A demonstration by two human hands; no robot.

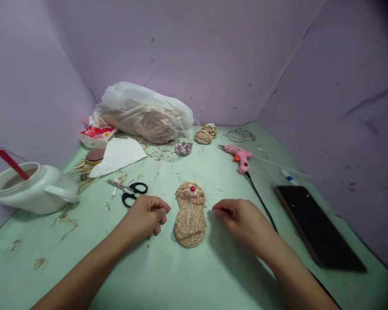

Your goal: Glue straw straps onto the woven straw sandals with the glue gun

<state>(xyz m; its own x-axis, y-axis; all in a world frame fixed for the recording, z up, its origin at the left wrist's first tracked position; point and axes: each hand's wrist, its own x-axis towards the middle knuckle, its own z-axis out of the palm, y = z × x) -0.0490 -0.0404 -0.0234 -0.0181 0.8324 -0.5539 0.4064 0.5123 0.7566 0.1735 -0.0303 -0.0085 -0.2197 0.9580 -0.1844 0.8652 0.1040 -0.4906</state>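
Observation:
A small woven jute sandal (190,215) with a red bead on its strap lies flat on the green table (168,275). My left hand (147,215) rests on the table just left of it, fingers curled loosely, nothing visible in them. My right hand (237,217) rests just right of the sandal, fingers curled under, apart from it. Neither hand touches the sandal.
Black scissors (132,191) lie behind my left hand. A pink glue gun (241,157) with a black cord, a dark phone (317,226), a white pot (32,187) with a red handle, a plastic bag of fibre (144,112), a bead cup (183,148), white paper (118,155) and another jute piece (206,133) stand around.

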